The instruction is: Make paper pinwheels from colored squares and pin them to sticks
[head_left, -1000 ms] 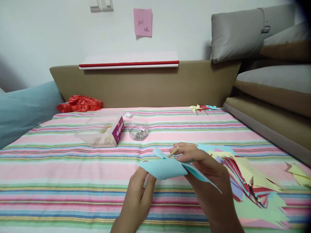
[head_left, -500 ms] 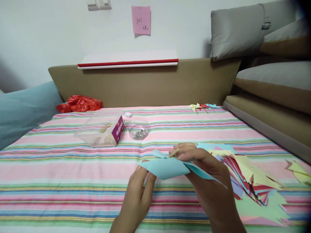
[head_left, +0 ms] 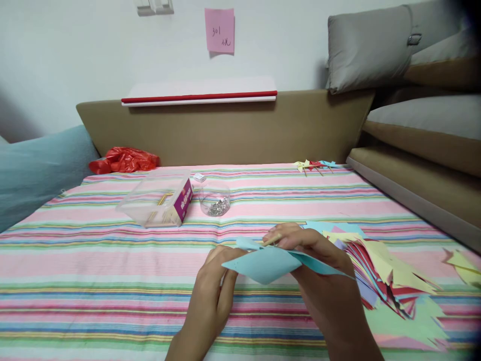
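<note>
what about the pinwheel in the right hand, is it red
No, the paper pinwheel in the right hand is light blue.

Soft, fairly bright light; wall point(head_left: 93, 60) shaded toward nine o'clock; faint shadow below the note point(head_left: 220, 31); dark blur at two.

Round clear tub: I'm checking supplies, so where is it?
In the head view, the round clear tub sits on the striped cloth just left of centre, right of the purple-labelled box and beyond the left hand.

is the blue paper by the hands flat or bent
Bent: the blue paper curves into flaps between the left hand and right hand. Sharp creases: cannot tell.
</note>
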The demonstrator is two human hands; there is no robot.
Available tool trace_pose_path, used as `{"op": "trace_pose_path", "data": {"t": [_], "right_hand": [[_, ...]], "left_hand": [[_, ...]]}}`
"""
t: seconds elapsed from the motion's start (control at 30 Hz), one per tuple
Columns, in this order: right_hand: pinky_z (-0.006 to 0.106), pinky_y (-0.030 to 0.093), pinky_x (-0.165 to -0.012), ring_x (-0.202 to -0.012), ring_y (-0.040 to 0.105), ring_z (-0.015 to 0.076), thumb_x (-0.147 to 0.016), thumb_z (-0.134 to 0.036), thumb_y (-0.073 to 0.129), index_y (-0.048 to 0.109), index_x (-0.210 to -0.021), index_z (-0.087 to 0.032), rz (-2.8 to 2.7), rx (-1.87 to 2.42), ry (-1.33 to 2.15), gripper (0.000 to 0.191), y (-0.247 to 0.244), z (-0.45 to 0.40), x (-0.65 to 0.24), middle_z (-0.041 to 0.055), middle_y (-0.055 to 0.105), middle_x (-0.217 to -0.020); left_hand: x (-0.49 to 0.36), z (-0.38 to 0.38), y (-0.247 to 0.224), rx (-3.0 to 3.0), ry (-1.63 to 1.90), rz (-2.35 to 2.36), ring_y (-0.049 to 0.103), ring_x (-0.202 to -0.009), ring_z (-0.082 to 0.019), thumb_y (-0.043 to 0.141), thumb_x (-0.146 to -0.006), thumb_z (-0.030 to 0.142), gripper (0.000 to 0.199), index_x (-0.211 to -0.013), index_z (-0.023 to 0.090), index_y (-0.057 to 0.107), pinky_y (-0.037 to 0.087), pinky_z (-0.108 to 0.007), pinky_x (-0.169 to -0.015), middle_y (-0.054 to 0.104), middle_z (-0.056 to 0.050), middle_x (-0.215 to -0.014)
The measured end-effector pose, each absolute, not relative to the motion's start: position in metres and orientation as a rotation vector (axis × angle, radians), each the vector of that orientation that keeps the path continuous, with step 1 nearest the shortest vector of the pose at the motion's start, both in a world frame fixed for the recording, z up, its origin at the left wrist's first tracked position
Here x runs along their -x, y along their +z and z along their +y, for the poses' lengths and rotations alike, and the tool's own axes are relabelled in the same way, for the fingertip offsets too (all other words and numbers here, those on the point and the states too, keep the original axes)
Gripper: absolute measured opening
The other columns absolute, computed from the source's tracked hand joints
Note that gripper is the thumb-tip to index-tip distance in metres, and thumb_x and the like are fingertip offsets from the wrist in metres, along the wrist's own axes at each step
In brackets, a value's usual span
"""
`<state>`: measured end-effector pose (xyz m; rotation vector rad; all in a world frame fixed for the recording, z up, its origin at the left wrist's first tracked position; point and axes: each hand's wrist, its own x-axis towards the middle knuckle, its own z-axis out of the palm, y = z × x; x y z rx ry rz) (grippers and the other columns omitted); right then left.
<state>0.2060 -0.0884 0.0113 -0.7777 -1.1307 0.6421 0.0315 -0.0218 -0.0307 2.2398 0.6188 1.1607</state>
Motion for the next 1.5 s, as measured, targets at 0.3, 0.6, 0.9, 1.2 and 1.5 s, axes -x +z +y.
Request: {"op": "trace_pose_path", "data": {"t": [0.3,0.6,0.9,1.2,1.5], "right_hand": [[0.035,0.055,-0.090,-0.095,0.069,0.0173,-0.088,-0.017,0.073,0.070,-0.093,-0.030,-1.107,0.700,0.627,0.015,0.002,-0.081,-0.202,-0.0012,0.074,-0.090],[0.033,0.055,-0.082,-0.088,0.070,0.0174,-0.087,-0.027,0.075,0.061,-0.099,-0.029,-0.905,0.748,0.718,0.019,0.006,-0.082,-0.191,-0.0006,0.074,-0.084],[0.036,0.049,-0.083,-0.092,0.065,0.0215,-0.089,-0.065,0.055,0.062,-0.113,-0.024,-0.801,1.236,0.884,0.048,-0.013,-0.064,-0.199,0.0075,0.070,-0.112],[0.028,0.033,-0.062,-0.067,0.047,0.0156,-0.101,-0.040,0.042,0.046,-0.072,-0.022,-1.561,1.516,0.819,0.035,-0.033,-0.066,-0.144,-0.0007,0.054,-0.070],[0.028,0.042,-0.060,-0.061,0.058,0.0172,-0.101,-0.054,0.031,0.054,-0.077,-0.023,-1.335,1.673,0.738,0.046,-0.043,-0.057,-0.196,-0.0010,0.059,-0.064]], "left_hand": [[-0.021,-0.014,-0.025,-2.440,1.218,0.636,0.059,-0.082,-0.021,0.043,-0.091,0.003,0.033,-0.109,0.026,0.058,0.044,-0.033,-0.074,0.064,-0.003,-0.089],[-0.022,-0.013,-0.027,-2.449,1.240,0.629,0.059,-0.081,-0.019,0.042,-0.095,0.003,0.028,-0.106,0.025,0.057,0.043,-0.033,-0.076,0.065,-0.002,-0.088],[-0.039,-0.018,-0.037,-1.486,1.117,0.867,0.062,-0.080,-0.018,0.048,-0.102,0.040,0.021,-0.113,0.023,0.053,0.044,-0.030,-0.077,0.066,0.001,-0.077],[-0.036,-0.011,-0.040,-1.193,1.088,0.933,0.061,-0.069,-0.015,0.057,-0.094,0.048,0.028,-0.102,0.023,0.048,0.046,-0.026,-0.066,0.075,-0.003,-0.094],[-0.034,-0.012,-0.042,-1.564,1.002,0.968,0.063,-0.086,-0.019,0.049,-0.098,0.051,0.030,-0.092,0.023,0.058,0.046,-0.028,-0.078,0.069,-0.004,-0.091]]}}
